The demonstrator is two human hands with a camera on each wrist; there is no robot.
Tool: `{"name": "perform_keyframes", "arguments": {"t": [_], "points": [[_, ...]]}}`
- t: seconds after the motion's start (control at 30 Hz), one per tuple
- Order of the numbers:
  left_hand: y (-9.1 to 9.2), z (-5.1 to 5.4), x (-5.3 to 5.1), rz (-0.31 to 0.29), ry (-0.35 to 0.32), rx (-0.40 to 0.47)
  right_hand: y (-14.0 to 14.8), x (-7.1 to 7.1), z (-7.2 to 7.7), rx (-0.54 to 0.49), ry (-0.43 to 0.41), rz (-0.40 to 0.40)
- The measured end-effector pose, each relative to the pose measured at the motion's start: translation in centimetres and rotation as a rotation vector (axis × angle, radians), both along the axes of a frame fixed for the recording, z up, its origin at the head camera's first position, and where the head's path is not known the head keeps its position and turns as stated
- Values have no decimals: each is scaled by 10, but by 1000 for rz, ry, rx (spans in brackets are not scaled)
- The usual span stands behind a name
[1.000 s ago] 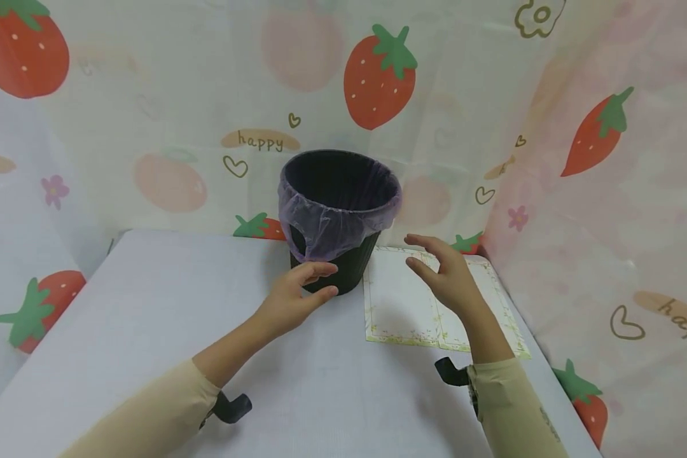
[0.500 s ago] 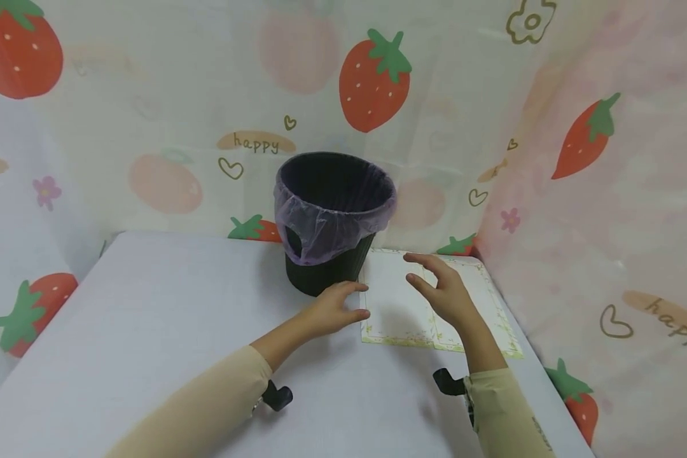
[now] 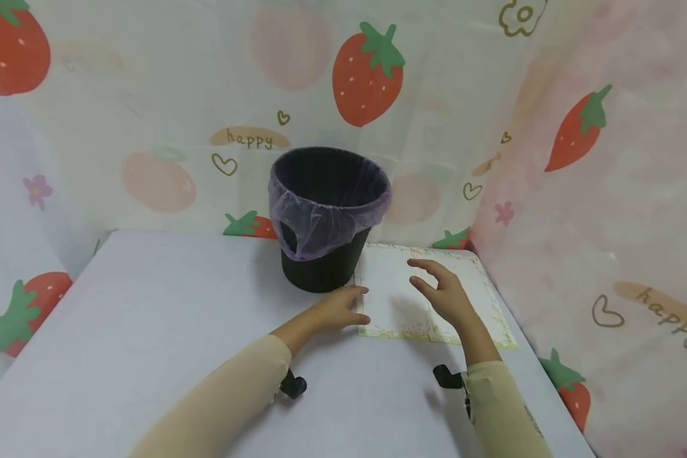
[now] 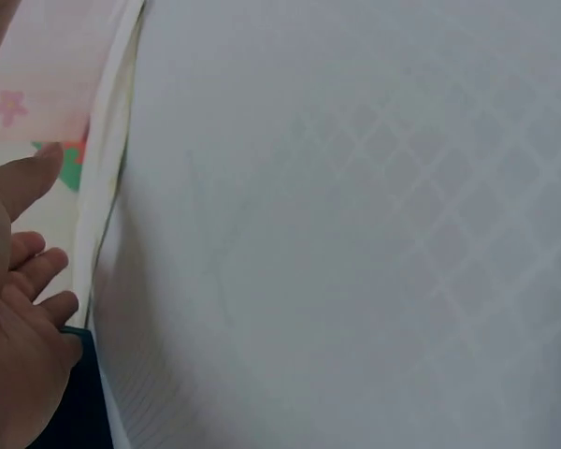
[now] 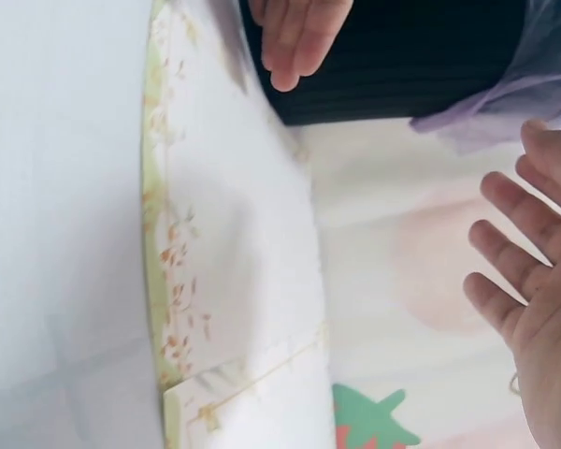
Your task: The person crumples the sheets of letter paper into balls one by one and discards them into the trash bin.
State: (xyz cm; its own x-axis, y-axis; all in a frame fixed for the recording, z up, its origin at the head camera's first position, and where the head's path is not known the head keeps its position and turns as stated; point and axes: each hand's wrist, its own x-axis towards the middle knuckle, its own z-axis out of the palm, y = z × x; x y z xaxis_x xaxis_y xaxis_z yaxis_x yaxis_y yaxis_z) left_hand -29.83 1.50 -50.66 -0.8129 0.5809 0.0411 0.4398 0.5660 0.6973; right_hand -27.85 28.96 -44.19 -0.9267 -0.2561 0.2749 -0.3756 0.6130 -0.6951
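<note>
In the head view my left hand (image 3: pixel 334 310) is at the front of a black waste bin (image 3: pixel 315 273), its fingers reaching toward the left edge of a flower-bordered sheet (image 3: pixel 380 308). Nothing is between its thumb and fingers. My right hand (image 3: pixel 446 296) hovers over a second bordered sheet (image 3: pixel 483 286), thumb and fingers spread apart and holding nothing. A purple see-through bin liner (image 3: pixel 320 226) is folded over the bin's rim, with a hole on its left side. In the right wrist view the right hand's palm (image 5: pixel 556 327) shows, fingers apart. Whether the left hand touches the bin cannot be told.
A white-covered table (image 3: pixel 166 318) stretches left and in front of the bin. Behind it hangs a strawberry-print curtain (image 3: pixel 206 76), which also closes off the right side. The two sheets overlap slightly near the table's right edge.
My left hand has moved right and a little down, from the front of the bin to beside the sheets. The right hand has lowered slightly. The head view has shifted a little; the bin still stands there.
</note>
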Motion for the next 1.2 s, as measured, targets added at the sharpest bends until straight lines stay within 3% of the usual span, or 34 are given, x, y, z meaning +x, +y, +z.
{"name": "perform_keyframes", "arguments": {"t": [0.2, 0.4, 0.7, 1.03, 1.2], "points": [[13, -12, -3, 39, 10, -59, 9, -2, -10, 24, -49, -32], [14, -17, -2, 75, 11, -87, 13, -1, -20, 38, -74, -28], [12, -13, 5, 18, 17, -157, 19, -1, -31, 93, -124, -42], [9, -14, 20, -21, 42, -251, 31, 0, -39, 152, -164, -22], [7, -16, 33, -32, 37, -304, 36, 5, -46, 160, -181, -11]]}}
